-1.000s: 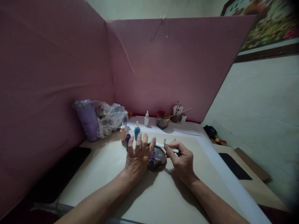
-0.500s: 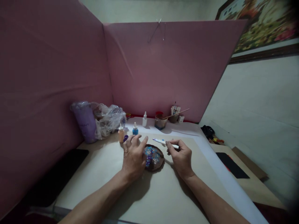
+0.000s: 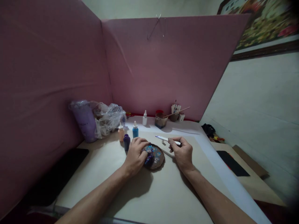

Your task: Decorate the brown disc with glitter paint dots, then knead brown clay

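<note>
A round brown disc (image 3: 156, 157) with blue and purple paint dabs lies flat on the table. My left hand (image 3: 136, 155) rests curled on the disc's left edge, thumb on its painted face. My right hand (image 3: 183, 152) hovers just right of the disc and pinches a white pen-like tool (image 3: 166, 139), whose tip points up and to the left. Three small paint bottles stand just beyond my left hand: a purple bottle (image 3: 126, 142), a blue bottle (image 3: 135, 130) and an orange bottle (image 3: 121, 133).
A pink partition (image 3: 163, 68) walls the back and left. A purple tumbler (image 3: 84, 120) and a crumpled plastic bag (image 3: 109, 119) sit at the left. A white dropper bottle (image 3: 145, 118), a paint jar (image 3: 160, 119) and a brush cup (image 3: 175, 114) stand at the back.
My left hand's fingers, spread flat a second ago, have curled and settled on the disc's left edge. My right hand has drawn the white tool slightly away to the right.
</note>
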